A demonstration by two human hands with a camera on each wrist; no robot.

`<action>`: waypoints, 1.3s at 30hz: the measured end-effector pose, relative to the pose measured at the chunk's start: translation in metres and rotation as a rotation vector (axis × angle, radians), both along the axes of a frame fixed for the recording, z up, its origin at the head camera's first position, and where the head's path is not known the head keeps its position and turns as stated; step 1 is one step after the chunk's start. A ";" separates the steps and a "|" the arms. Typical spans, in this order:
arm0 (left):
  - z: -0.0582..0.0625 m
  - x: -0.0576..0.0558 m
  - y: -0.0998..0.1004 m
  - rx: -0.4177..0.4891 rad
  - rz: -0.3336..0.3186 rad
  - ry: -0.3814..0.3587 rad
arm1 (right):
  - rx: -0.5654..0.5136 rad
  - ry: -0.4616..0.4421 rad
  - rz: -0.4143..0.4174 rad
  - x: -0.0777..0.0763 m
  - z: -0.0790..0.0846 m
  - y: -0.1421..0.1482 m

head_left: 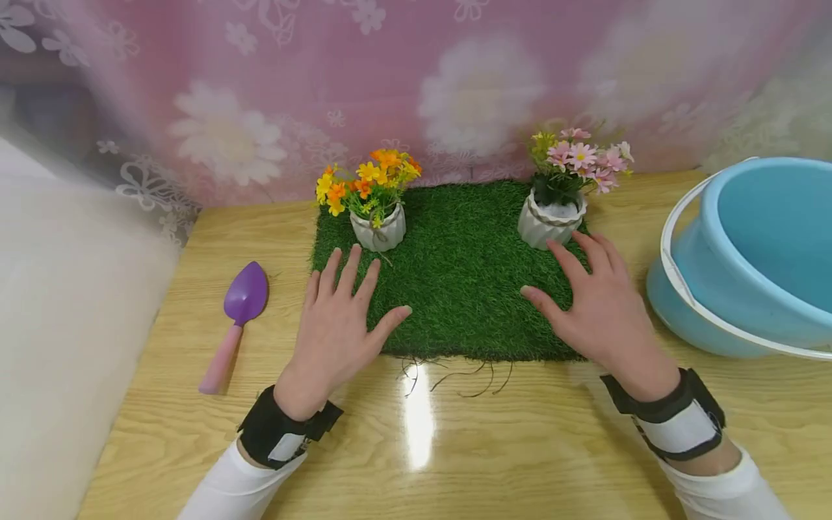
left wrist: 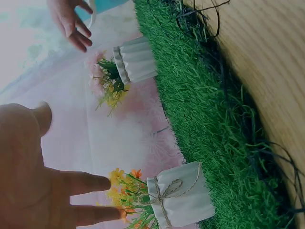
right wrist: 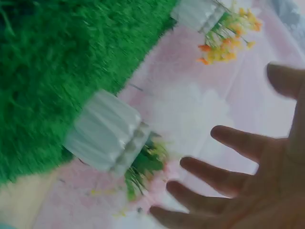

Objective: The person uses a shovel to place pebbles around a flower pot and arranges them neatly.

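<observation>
My left hand (head_left: pixel 338 325) hovers with spread fingers over the left edge of the green artificial turf mat (head_left: pixel 455 274). Just beyond its fingertips stands a white ribbed pot (head_left: pixel 380 230) of orange and yellow flowers (head_left: pixel 368 180), tied with twine. Over the mat's right side, my right hand (head_left: pixel 598 310) is spread too, holding nothing. Its fingertips come close to a second white pot (head_left: pixel 546 224) with pink flowers (head_left: pixel 585 157); the right wrist view shows a gap between them. Both pots stand upright on the mat.
A purple trowel (head_left: pixel 247 292) with a pink handle lies on the wooden table (head_left: pixel 487 440) at the left. At the right stands a light-blue bucket (head_left: pixel 708 245) with a white handle. Behind the mat hangs a pink floral curtain (head_left: pixel 364 87). Loose dark threads trail from the mat's near edge.
</observation>
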State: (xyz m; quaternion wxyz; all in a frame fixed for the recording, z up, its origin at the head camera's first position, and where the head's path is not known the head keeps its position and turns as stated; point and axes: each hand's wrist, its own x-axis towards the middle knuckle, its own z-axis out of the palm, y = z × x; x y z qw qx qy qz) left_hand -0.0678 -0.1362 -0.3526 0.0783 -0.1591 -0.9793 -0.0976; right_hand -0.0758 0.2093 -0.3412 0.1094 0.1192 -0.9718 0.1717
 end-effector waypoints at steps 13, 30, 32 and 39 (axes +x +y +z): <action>0.000 -0.013 0.000 0.077 -0.094 0.079 | -0.040 0.448 -0.276 0.028 0.049 0.075; -0.024 -0.028 -0.017 -0.127 -0.183 -0.502 | 0.093 0.490 -0.141 0.041 0.019 0.111; -0.025 -0.027 -0.017 -0.132 -0.181 -0.504 | 0.078 0.511 -0.127 0.044 0.017 0.110; -0.025 -0.026 -0.019 -0.126 -0.175 -0.507 | 0.036 0.600 -0.110 0.068 0.012 0.094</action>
